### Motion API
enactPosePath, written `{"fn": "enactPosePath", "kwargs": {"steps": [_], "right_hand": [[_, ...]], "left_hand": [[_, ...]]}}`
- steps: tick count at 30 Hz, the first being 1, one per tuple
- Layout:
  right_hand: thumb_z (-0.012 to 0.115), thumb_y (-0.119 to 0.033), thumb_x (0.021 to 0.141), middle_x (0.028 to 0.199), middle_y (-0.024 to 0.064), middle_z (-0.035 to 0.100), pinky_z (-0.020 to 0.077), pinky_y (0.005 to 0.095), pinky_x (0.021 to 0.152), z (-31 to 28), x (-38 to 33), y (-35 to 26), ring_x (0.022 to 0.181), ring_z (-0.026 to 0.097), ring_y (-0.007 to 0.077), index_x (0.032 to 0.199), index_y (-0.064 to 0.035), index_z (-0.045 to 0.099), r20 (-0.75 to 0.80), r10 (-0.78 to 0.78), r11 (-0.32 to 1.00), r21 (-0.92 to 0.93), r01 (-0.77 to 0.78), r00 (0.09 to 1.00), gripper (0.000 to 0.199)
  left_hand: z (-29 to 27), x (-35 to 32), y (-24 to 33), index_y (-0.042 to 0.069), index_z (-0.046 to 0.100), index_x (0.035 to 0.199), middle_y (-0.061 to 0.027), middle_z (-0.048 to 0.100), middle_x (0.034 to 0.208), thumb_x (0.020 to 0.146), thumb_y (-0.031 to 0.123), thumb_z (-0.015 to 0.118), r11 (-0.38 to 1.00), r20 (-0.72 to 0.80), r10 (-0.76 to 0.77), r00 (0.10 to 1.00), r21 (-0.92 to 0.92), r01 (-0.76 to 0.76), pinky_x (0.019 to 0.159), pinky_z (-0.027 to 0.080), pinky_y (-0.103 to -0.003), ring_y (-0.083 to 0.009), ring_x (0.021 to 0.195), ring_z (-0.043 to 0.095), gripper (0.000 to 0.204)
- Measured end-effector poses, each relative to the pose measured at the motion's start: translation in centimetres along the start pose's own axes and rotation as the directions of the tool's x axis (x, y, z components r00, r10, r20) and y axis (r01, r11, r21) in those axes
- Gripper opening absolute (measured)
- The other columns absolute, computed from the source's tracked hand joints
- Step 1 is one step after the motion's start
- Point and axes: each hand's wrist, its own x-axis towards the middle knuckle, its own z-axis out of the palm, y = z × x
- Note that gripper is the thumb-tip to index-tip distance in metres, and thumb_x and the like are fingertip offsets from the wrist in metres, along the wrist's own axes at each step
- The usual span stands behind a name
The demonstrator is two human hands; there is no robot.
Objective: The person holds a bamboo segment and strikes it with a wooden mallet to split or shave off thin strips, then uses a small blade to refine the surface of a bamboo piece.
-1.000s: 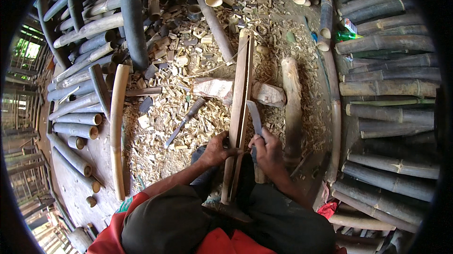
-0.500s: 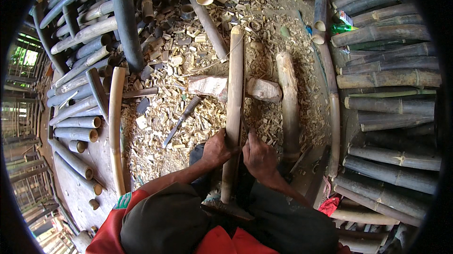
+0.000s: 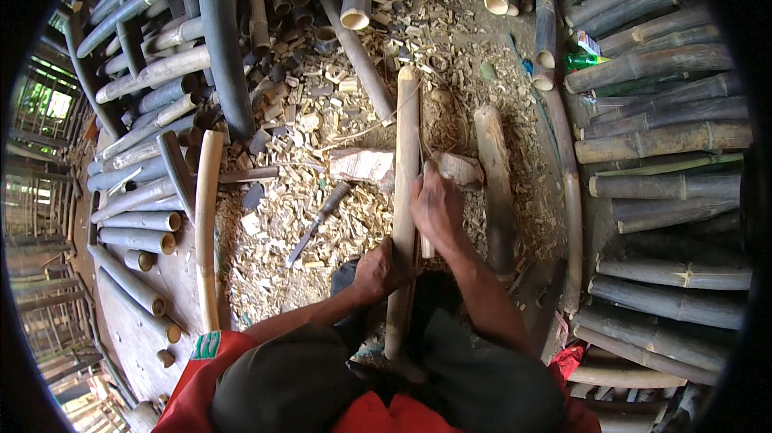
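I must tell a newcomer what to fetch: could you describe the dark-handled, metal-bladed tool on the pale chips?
Find the long tan bamboo pole gripped by the left hand. Left of it lie scattered pale chips, and on them slants the slim hand tool. Its dark handle and narrow grey blade set it apart from those stubby chips.

Dirt floor (image 3: 474, 24) mostly covered by wood chips (image 3: 277, 228). Knife (image 3: 319, 221) laid on chips. Pale block (image 3: 359, 168) set crosswise; log (image 3: 496, 192) placed near its right end. Long pole (image 3: 570, 200) laid farther right, bamboo stack (image 3: 663, 140) heaped beyond.
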Motion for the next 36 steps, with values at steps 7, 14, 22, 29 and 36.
{"fn": "enactPosePath", "kwargs": {"steps": [7, 14, 22, 29, 36], "right_hand": [[0.059, -0.019, 0.093, 0.085, 0.0276, 0.067, 0.0553, 0.0533, 0.073, -0.4, 7.0, -1.1, 0.082, 0.069, 0.0454, 0.09, 0.0034, 0.061, 0.0, -0.022, 0.999, 0.031, 0.022, 1.0, 0.023], [0.058, -0.022, 0.091, 0.098, 0.031, 0.068, 0.0534, 0.0535, 0.078, -2.1, 12.2, -3.0, 0.091, 0.068, 0.0458, 0.099, 0.0061, 0.065, 0.101, 0.145, 0.984, 0.088, -0.154, 0.984, 0.03], [0.052, -0.012, 0.098, 0.073, 0.017, 0.069, 0.0576, 0.0342, 0.05, -2.7, 11.7, 0.9, 0.056, 0.068, 0.0201, 0.123, 0.0072, 0.056, 0.192, 0.238, 0.742, 0.597, -0.305, 0.952, 0.032], [0.047, -0.016, 0.102, 0.071, 0.0091, 0.066, 0.0497, 0.0335, 0.054, -5.7, -6.1, 1.6, 0.059, 0.063, 0.0156, 0.099, 0.0019, 0.062, 0.36, 0.061, 0.714, 0.636, -0.292, 0.931, 0.023], [0.054, -0.017, 0.098, 0.07, 0.024, 0.061, 0.0504, 0.0471, 0.061, -3.9, -12.8, 2.9, 0.064, 0.066, 0.0381, 0.099, 0.0047, 0.061, 0.287, -0.004, 0.9, 0.418, -0.122, 0.958, 0.023]], "left_hand": [[0.2, 0.1, -0.3, -0.005, 0.047, 0.113, -0.0248, 0.069, 0.089, 0.076, 0.058, 0.08, 0.994, 0.022, -0.088, 0.996, 0.062, 0.087, 0.074, 0.056, -0.05, -0.0431, 0.086, 0.069, 0.08], [-0.1, -0.2, -0.2, -0.005, 0.05, 0.111, -0.0253, 0.069, 0.09, 0.075, 0.056, 0.081, 0.996, -0.003, -0.076, 0.997, 0.036, 0.076, 0.076, 0.056, -0.05, -0.0429, 0.086, 0.07, 0.078], [-0.6, 0.1, -2.4, -0.006, 0.056, 0.12, -0.0208, 0.071, 0.097, 0.076, 0.039, 0.086, 0.941, 0.088, 0.097, 0.991, -0.333, -0.063, 0.081, 0.055, -0.043, -0.0316, 0.092, 0.069, 0.069], [-1.6, 0.1, -4.4, -0.005, 0.059, 0.128, -0.0138, 0.071, 0.111, 0.084, 0.023, 0.082, 0.864, 0.239, 0.103, 0.965, -0.503, 0.032, 0.092, 0.052, -0.037, -0.0191, 0.101, 0.066, 0.057], [-2.2, -0.2, -3.0, -0.006, 0.062, 0.123, -0.0152, 0.072, 0.104, 0.084, 0.031, 0.082, 0.876, 0.187, 0.144, 0.972, -0.481, -0.038, 0.088, 0.053, -0.037, -0.0199, 0.096, 0.067, 0.057]]}}
